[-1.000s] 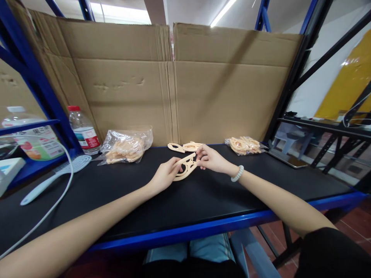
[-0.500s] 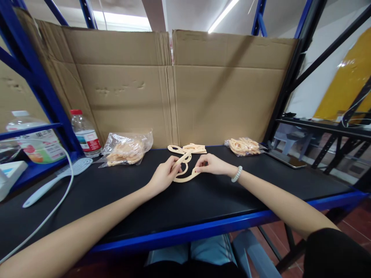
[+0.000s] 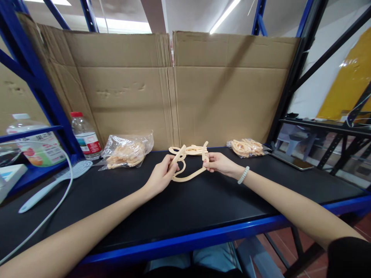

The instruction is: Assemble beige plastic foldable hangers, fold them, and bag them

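Observation:
My left hand (image 3: pixel 162 173) is closed on one part of a pale beige flat band (image 3: pixel 188 178), and a straight end pokes up past the fingers. The band sags in a curve across to my right hand (image 3: pixel 218 163), whose fingertips pinch its other part. A short end stands upright above that pinch. Beside my left fingers a loop of the same material hangs. Behind the hands, a small pile of similar beige bands (image 3: pixel 193 150) lies on the black tabletop (image 3: pixel 185 216). Whether the held parts form one piece, I cannot tell.
Clear plastic bags of beige bands lie at left (image 3: pixel 127 152) and right (image 3: pixel 247 148). Further left are a red-capped bottle (image 3: pixel 86 135), a pale blue brush (image 3: pixel 55 185) and a white cable (image 3: pixel 69 181). A phone-like flat slab (image 3: pixel 292 160) lies far right. Cardboard (image 3: pixel 226 92) walls the back.
My right hand has moved a little right, drawing its part of the band away from my left hand. An upright end now shows above the right fingers.

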A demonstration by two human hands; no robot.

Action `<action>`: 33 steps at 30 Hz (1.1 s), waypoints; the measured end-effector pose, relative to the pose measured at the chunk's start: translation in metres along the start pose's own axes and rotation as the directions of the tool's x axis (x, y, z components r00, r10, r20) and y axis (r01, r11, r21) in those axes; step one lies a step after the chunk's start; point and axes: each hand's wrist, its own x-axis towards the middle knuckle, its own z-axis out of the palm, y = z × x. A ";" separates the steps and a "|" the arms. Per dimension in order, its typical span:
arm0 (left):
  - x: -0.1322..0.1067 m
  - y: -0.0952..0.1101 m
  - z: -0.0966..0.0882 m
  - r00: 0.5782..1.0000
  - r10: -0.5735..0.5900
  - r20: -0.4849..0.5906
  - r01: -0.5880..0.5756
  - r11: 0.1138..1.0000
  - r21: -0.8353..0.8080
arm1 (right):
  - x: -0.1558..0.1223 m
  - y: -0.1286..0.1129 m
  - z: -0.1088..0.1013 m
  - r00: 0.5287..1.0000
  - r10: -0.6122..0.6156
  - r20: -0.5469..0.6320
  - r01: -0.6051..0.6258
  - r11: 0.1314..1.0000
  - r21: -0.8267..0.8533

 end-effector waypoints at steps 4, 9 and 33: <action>-0.001 0.003 -0.001 0.979 0.127 0.162 -0.132 0.991 0.024 | -0.003 -0.002 0.005 0.999 -0.052 -0.013 0.052 0.998 -0.027; -0.006 0.002 0.006 0.921 0.205 0.332 -0.198 0.979 -0.057 | -0.009 -0.006 0.020 0.973 -0.214 0.081 0.223 0.966 -0.128; 0.001 0.005 0.017 0.897 0.226 0.379 -0.345 0.895 0.283 | -0.026 -0.013 0.031 0.689 -0.493 0.531 0.620 0.023 -0.784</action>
